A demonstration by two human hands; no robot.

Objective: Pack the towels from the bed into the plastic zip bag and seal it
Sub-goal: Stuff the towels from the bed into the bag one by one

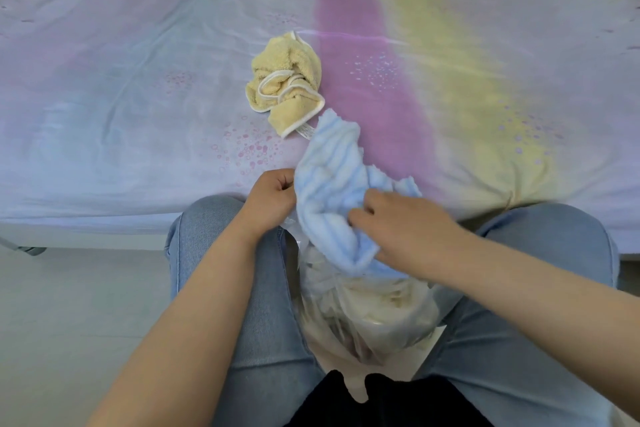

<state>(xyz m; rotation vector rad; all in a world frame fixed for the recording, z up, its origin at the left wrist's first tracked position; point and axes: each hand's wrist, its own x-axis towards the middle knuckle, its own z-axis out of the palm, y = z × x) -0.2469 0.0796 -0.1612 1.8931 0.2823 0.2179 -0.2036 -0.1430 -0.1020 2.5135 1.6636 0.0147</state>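
Seen from above: blue striped towel (332,191) half stuffed into clear zip bag (363,309) between denim knees. Left hand (272,196) pinched at bag's rim, right hand (401,224) gripping towel. Crumpled yellow towel (284,87) at 12 o'clock on pastel bedsheet (121,80).

Fluffy terry towels (330,191), glossy clear plastic bag (363,316), denim jeans (207,219).

The bag (363,316) stands between the person's knees, in front of the bed (138,80). One towel (332,194) sticks out of the top of the bag, with a hand on each side. Another towel (284,84) lies on the bed, just behind it.
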